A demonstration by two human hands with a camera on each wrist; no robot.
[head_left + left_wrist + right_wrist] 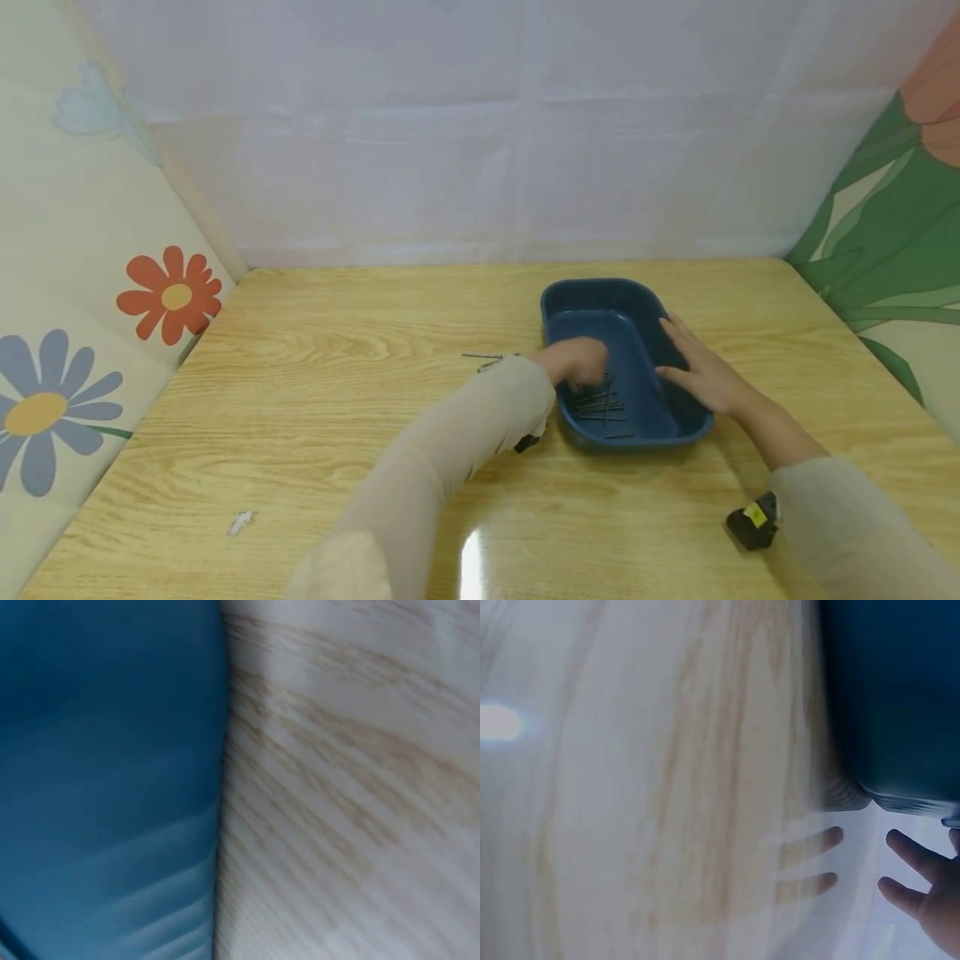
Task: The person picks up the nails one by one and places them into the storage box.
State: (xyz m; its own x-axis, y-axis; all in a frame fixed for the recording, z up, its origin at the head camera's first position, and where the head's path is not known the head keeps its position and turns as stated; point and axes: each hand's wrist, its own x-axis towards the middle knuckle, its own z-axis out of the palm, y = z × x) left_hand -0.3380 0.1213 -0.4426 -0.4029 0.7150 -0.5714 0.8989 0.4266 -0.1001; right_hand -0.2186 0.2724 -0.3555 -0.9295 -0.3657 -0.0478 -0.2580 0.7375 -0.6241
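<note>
A dark blue rectangular tub (637,350) with rounded corners stands on the table. Several thin dark metal rods, like nails, (604,407) lie scattered over its floor. Reaching in over the near left rim, my left hand (581,362) is bent downward just above these rods; its fingertips are hidden, so what it holds does not show. My right hand (705,375) rests on the tub's right rim with its fingers spread and fairly straight. In the right wrist view, fingers (919,862) show beside the tub's outer wall (900,697). Only the tub's wall (112,750) fills the left wrist view.
More thin rods (483,358) lie on the wooden table (337,333) left of the tub, partly behind the left sleeve. A small white scrap (242,522) is at the front left. White cloth (450,167) hangs behind the table, with flower-printed panels at both sides.
</note>
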